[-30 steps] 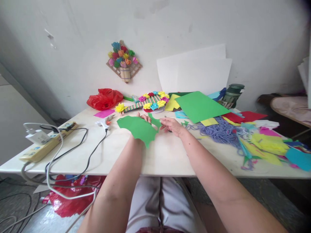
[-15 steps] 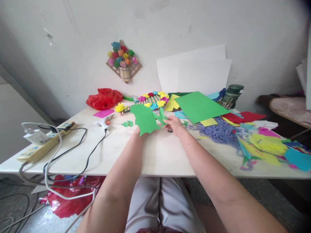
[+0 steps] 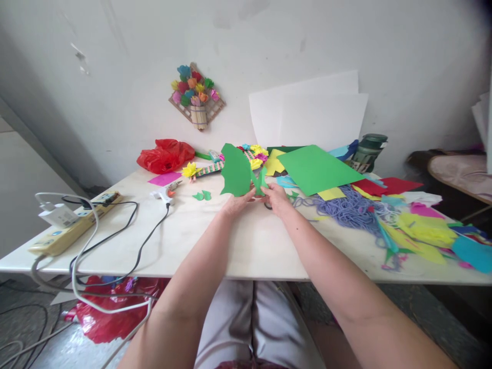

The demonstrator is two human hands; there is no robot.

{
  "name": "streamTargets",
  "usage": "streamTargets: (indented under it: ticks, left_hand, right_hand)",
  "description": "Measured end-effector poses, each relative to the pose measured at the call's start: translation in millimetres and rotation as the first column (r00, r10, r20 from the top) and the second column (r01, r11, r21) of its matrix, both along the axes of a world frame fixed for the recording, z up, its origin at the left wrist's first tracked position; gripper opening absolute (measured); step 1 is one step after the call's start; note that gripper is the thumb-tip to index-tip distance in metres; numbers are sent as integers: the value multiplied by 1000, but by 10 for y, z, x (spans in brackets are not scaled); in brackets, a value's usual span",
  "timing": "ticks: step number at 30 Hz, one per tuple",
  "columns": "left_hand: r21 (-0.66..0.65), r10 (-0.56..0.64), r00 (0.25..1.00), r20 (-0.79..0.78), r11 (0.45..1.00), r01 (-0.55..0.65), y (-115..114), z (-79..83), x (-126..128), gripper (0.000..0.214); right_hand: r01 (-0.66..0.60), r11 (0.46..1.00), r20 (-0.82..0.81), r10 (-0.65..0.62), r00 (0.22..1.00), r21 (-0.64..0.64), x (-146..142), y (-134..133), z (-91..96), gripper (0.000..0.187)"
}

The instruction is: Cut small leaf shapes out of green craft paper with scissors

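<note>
My left hand (image 3: 239, 203) is closed on the lower right edge of a green paper sheet (image 3: 236, 171) with scalloped cut edges, which stands tilted up above the table. Close beside it, my right hand (image 3: 277, 199) is closed around scissors (image 3: 268, 206); only a dark handle loop shows below the fingers, and the blades are hidden. A narrow green paper piece (image 3: 262, 180) rises between the two hands; whether it is still joined to the sheet I cannot tell. Small green leaf cutouts (image 3: 202, 195) lie on the table, left of my hands.
Behind the sheet lies a woven panel with paper flowers (image 3: 257, 151). A large green sheet (image 3: 319, 170), purple yarn (image 3: 346, 209) and paper scraps (image 3: 423, 230) cover the right side. At left are a glue gun (image 3: 165, 195), its cord and a power strip (image 3: 73, 225).
My left hand has come up and right, close to my right hand. The green sheet has turned more upright and now covers part of the flower panel. My right hand has barely moved.
</note>
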State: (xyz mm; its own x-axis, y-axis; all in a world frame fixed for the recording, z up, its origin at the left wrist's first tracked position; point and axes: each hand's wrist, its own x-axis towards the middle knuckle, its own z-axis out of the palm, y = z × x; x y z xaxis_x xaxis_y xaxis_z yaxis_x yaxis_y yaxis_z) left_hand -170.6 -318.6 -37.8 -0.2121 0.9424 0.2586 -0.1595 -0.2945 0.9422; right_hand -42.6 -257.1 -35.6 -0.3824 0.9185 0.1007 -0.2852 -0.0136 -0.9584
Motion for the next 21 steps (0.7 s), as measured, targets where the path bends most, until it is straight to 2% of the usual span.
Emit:
streamTargets:
  ticks: [3, 9, 12, 17, 21]
  left_hand:
    - [0, 47, 999, -23, 999, -47, 25, 21, 14, 26]
    - [-25, 28, 999, -37, 999, -29, 18, 17, -65, 32]
    - [-64, -29, 999, -43, 998, 27, 21, -12, -102, 36]
    - [-145, -138, 987, -79, 981, 126, 5, -29, -107, 35]
    - [-133, -164, 985, -51, 979, 156, -34, 9, -90, 35]
  right_hand:
    - [-9, 999, 54, 6, 999, 51, 3, -14, 4, 17]
    - [27, 998, 47, -29, 998, 53, 55, -25, 49, 25]
    - [6, 999, 50, -8, 999, 45, 88, -18, 60, 28]
    - [-132, 991, 79, 134, 988, -22, 103, 2, 42, 27]
    - [-116, 993, 68, 118, 991, -38, 91, 19, 21, 23]
